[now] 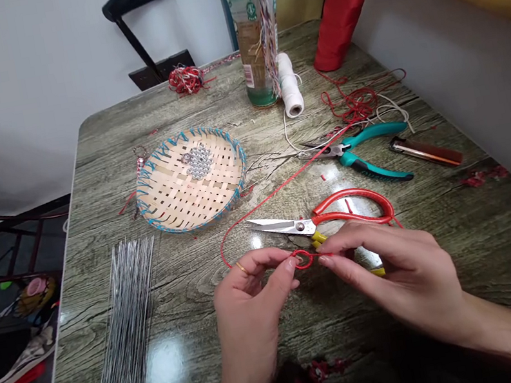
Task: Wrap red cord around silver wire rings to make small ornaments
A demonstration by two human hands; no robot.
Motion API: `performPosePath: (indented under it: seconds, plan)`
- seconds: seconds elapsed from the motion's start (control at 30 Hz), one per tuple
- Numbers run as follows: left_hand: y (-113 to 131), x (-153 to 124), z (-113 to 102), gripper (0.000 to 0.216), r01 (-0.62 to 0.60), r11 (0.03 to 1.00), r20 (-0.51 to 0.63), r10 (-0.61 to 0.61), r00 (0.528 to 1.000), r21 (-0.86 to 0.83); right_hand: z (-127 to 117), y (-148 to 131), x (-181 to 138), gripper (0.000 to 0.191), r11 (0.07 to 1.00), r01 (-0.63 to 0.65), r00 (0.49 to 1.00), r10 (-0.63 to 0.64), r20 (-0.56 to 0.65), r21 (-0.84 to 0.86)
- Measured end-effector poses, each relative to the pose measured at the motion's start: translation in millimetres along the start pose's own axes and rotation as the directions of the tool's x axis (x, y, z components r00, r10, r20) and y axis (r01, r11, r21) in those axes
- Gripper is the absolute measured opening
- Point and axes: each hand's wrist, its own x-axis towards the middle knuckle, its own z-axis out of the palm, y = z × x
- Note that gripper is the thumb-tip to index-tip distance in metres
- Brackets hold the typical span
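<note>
A small loop of red cord (pixel 303 260) is held between my two hands above the table. My left hand (pixel 254 303), with a ring on one finger, pinches the loop's left side between thumb and fingertips. At the right, my right hand (pixel 390 267) pinches the cord close to the loop. From my left hand the cord runs back across the table to a red tangle. Just beyond my hands lie red-handled scissors (pixel 300 226), blades pointing left. A yellow-handled tool (pixel 318 238) is partly hidden under my right hand.
Teal-handled pliers (pixel 352 155), a brown lighter (pixel 428 151) and a red cord tangle (pixel 359 105) lie at the right. A woven basket (pixel 173 199) with small metal pieces sits left of centre, near a bundle of wires (pixel 129 330). A bottle (pixel 254 41), white spool (pixel 289 84) and red spool (pixel 345 10) stand behind.
</note>
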Motion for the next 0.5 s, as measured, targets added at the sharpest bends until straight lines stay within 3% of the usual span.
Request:
performPosePath:
  seconds: [0.5]
  plan:
    - [-2.6, -4.2, 0.0, 0.006, -0.037, 0.997, 0.092, 0.031, 0.995, 0.069, 1.3, -6.7, 1.3, 0.017, 0.995, 0.094, 0.995, -0.094, 0.016, 0.015]
